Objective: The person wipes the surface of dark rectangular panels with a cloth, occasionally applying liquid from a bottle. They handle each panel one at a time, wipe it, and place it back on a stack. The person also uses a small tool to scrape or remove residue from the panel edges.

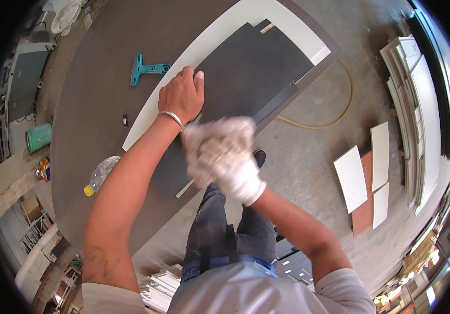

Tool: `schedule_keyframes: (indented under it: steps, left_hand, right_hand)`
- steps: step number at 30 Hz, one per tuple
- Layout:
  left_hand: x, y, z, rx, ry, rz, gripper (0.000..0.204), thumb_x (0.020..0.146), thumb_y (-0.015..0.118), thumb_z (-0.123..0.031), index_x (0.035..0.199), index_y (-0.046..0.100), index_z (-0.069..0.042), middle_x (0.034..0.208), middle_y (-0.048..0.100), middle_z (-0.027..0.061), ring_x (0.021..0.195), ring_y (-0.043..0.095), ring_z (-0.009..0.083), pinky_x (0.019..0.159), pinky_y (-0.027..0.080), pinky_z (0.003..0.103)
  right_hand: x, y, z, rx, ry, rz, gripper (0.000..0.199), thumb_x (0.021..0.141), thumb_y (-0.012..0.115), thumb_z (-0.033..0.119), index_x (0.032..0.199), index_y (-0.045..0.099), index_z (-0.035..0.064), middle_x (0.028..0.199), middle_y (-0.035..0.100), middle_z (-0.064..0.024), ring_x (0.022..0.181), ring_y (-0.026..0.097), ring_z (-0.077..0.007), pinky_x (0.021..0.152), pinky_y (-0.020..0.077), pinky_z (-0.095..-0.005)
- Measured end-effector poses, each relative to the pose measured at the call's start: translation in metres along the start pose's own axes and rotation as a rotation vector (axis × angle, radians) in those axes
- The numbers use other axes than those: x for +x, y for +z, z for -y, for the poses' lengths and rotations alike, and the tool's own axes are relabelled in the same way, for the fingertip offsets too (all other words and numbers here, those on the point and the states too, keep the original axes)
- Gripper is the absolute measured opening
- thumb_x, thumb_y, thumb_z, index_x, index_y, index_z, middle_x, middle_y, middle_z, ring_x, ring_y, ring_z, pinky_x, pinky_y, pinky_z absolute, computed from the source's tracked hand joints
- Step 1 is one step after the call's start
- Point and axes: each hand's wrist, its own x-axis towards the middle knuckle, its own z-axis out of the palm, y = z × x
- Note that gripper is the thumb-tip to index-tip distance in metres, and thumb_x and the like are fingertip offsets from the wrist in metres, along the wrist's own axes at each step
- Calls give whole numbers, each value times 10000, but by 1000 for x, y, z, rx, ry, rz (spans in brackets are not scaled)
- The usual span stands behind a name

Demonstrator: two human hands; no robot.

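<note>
My left hand, bare with a metal bangle at the wrist, lies flat with fingers together on a dark grey panel. The panel rests on a longer white board on the brown worktable. My right hand wears a dirty white glove and is closed on a crumpled white rag, which is pressed against the near part of the dark panel. A teal scraper sits on the table just left of my left hand.
A clear plastic bottle with a yellow cap lies at the table's near left edge. A green can stands off the left side. White and brown panels lie on the concrete floor at right, beside a yellow hose.
</note>
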Motion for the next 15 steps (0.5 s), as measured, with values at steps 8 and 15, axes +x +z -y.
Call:
schedule_keyframes:
  steps: [8,15]
  left_hand:
    - [1,2,4,-25,35,-38,334,1102,506,-368,1012,550,-49,935,712,207,897,710,434,766,546,579]
    - [1,4,1,-67,17,-11,439,1080,537,-473,1036,571,-37,975,724,226,925,721,433,808,564,575]
  right_hand:
    - [6,-59,-155,-218,188,-185,472,772,681,-36,1211,764,116,1333,746,-113,1411,591,-339,1299,300,-525]
    - [-12,-160,-174,851,1080,-871,315,993,616,104,1297,682,51,1339,715,-133,1288,662,-294,1119,508,-481]
